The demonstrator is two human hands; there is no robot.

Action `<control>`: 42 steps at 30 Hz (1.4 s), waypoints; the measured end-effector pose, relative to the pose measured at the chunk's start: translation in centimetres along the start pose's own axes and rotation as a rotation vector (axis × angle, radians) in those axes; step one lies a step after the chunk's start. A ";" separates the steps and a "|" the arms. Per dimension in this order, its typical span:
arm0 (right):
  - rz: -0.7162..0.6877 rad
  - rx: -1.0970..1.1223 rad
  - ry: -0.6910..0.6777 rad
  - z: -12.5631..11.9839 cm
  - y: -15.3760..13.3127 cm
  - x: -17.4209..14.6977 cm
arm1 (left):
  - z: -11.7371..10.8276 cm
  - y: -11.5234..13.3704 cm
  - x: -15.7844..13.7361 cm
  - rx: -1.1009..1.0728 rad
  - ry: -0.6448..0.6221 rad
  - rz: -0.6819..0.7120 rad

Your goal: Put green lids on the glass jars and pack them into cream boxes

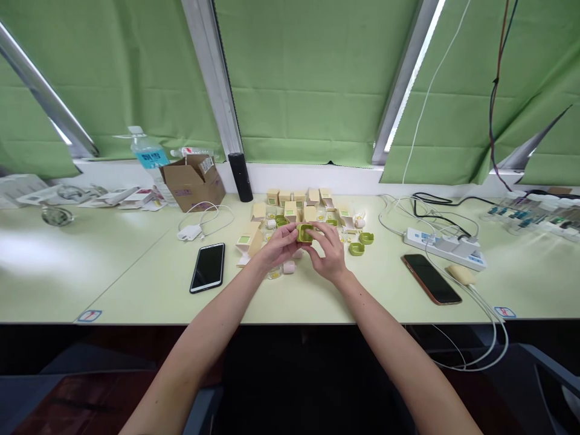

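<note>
Between my two hands, above the table, is a small green square tray-like cup point(305, 233). My left hand point(281, 243) grips its left side with thumb and fingers. On its right side, my right hand point(329, 249) holds the rim with fingers bent over it. Two similar green cups, a nearer one point(356, 249) and a farther one point(367, 238), lie right of my right hand. A pale pink cylinder point(289, 267) rests below my hands, beside a small clear piece with yellow point(274, 273). Small cream boxes point(249, 238) stand behind and left of my hands, some with flaps raised.
On the left are a phone point(208, 268), a white charger point(190, 232), a cardboard box point(193, 182) and a water bottle point(151, 158). A black cylinder point(240, 177) stands at the back. To the right lie another phone point(431, 278), a power strip point(446, 248) and loose cables.
</note>
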State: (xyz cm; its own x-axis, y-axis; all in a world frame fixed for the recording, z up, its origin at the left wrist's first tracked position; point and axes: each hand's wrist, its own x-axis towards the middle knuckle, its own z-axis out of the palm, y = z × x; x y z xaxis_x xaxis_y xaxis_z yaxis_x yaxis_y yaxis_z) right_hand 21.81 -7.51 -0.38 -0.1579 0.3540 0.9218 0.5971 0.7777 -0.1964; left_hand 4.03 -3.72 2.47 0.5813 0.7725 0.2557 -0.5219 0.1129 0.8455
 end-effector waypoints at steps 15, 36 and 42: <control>-0.006 -0.254 -0.670 1.3 -3.1 -0.7 | -1.7 1.0 0.6 -0.057 0.316 0.280; 0.812 0.657 0.157 1.0 0.7 0.5 | -0.2 -0.2 0.5 0.484 0.359 0.233; 0.898 0.732 0.099 0.9 0.7 0.8 | 0.4 -0.3 0.5 0.512 0.327 0.257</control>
State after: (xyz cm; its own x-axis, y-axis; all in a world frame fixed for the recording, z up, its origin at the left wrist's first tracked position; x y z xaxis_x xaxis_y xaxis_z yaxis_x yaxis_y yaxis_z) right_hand 21.33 -6.22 -0.08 0.1727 0.9134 0.3685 -0.1393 0.3931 -0.9089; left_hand 4.78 -3.59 2.51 0.2158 0.8943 0.3921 -0.2090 -0.3500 0.9132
